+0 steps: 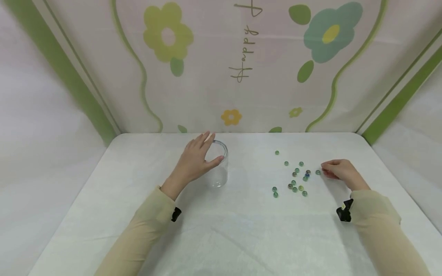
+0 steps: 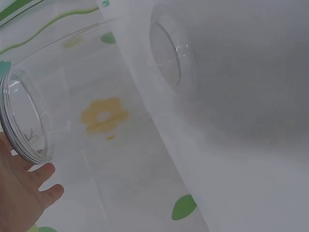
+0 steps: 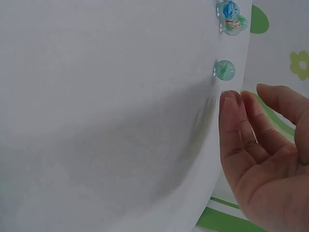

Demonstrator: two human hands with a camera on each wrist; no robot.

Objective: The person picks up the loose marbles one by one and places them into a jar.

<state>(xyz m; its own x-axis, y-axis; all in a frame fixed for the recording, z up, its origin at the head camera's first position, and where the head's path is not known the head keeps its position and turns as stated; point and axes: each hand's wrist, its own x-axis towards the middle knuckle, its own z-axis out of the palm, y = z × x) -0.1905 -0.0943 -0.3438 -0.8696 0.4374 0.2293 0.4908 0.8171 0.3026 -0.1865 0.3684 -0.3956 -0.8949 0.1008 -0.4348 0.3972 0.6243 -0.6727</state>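
Observation:
A clear, empty-looking jar point(image 1: 221, 172) stands upright on the white table. My left hand point(image 1: 194, 159) is at its mouth, thumb on the near side and spread, fairly straight fingers by the far rim. In the left wrist view that hand point(image 2: 21, 193) shows beside the ridged rim of the jar point(image 2: 48, 116); whether it bears on the glass is hard to tell. Right of several scattered marbles, my right hand point(image 1: 340, 172) hovers close to one green marble point(image 1: 318, 172). From the right wrist, a gap shows between its thumb and loosely bent fingers point(image 3: 231, 121), near the green-streaked marble point(image 3: 225, 70).
More glass marbles point(image 1: 293, 182) lie loosely grouped right of the jar, mostly green, one blue point(image 1: 307, 174). A single marble point(image 1: 277, 152) lies farther back. Flower-printed cloth point(image 1: 203, 96) rises behind the table point(image 1: 241, 230), and pale cloth walls flank both sides.

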